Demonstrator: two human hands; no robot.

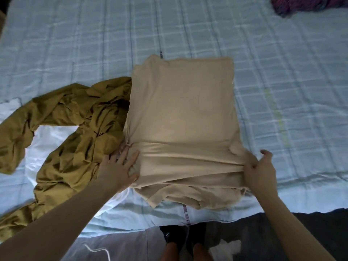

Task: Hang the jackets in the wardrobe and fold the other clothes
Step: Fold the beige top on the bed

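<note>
Beige garment [180, 117], partly folded, lies centre frame on bed [282, 91]. Near edge: left hand [120, 166] flat, fingers spread, pressing garment's lower left side; right hand [259, 170] pinching fold at lower right corner. Left of frame: crumpled mustard garment [75, 129] touching beige one, over white cloth [50, 140]. Upper right corner: purple fabric [305, 4].

The pale blue checked bed cover [282, 76] lies open to the right and far side of the folded beige knit garment [180, 110]. On the left, a crumpled mustard-yellow garment [75, 117] crowds against the beige one. A dark purple patterned cloth [308, 4] occupies the far right corner.
</note>
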